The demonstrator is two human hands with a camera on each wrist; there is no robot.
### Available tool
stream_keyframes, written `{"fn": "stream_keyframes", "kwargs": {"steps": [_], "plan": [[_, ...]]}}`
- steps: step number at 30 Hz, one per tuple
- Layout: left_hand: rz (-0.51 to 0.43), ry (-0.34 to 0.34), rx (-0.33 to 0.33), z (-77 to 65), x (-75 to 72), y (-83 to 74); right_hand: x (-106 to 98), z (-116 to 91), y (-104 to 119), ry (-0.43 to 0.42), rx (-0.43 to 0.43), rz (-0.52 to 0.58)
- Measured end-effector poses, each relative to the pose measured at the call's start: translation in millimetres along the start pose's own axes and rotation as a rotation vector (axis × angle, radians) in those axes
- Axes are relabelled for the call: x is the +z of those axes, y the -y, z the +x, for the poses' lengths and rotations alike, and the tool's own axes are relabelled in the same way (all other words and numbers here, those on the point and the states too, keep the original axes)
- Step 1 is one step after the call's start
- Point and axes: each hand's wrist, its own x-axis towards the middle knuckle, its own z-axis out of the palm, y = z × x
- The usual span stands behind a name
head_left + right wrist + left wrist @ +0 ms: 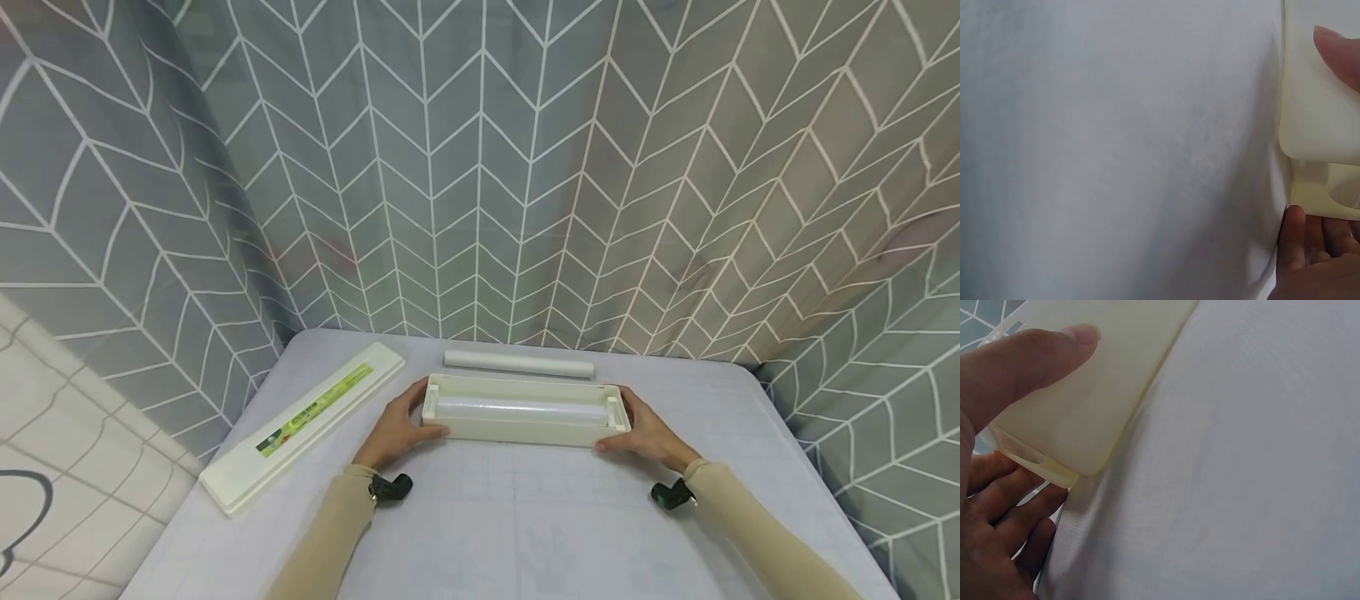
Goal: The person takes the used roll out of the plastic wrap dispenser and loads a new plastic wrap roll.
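A cream plastic wrap dispenser box (pixel 517 432) stands lengthwise on the table, its top uncovered. Inside lies a shiny, translucent roll of wrap (pixel 517 409). My left hand (pixel 397 429) grips the box's left end; in the left wrist view its thumb (pixel 1041 362) lies on the front wall (pixel 1110 394) and the other fingers (pixel 1022 512) are at the end. At the opposite end, my right hand (pixel 648 433) holds on the same way, thumb (pixel 1341 56) on the front wall and fingers (pixel 1294 240) at the end edge.
A long cream lid (pixel 247 475) with a green-yellow label (pixel 315 410) lies slantwise on the left of the table (pixel 517 525). Just behind the box is a white tube-like roll (pixel 517 364). A grey chevron-patterned curtain (pixel 480 183) hangs around the back and sides.
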Motion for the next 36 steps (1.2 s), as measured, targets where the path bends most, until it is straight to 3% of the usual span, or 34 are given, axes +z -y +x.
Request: {"fn": "stream_keyframes", "kwargs": {"steps": [16, 21, 23, 25, 28, 31, 33, 36], "plan": [[0.063, 0.009, 0.016, -0.9, -0.2, -0.9, -1.4, -0.8, -1.5, 0.002, 0.011, -0.038], [0.007, 0.031, 0.060, -3.0, -8.1, -1.3, 0.1, 0.7, -8.1, 0.009, -0.003, 0.005], [-0.027, 0.012, 0.094, -3.2, -14.9, -2.2, 0.7, 0.7, -10.5, 0.012, -0.011, 0.007], [-0.036, -0.051, 0.107, -4.4, -24.4, -5.5, 1.2, 0.5, -12.0, 0.013, -0.015, 0.007], [0.041, -0.225, 0.086, -8.5, -43.1, -12.0, 1.5, -0.1, -13.6, 0.016, -0.021, 0.008], [0.201, -0.390, 0.003, -15.8, -64.8, -18.1, 1.4, -0.6, -13.9, 0.017, -0.020, 0.018], [0.341, -0.440, -0.049, -21.5, -80.0, -19.1, 1.3, -0.4, -14.1, 0.017, -0.024, 0.026], [0.560, -0.440, -0.118, -30.3, -99.3, -16.9, 1.0, 0.5, -14.5, 0.014, -0.032, 0.037]]}}
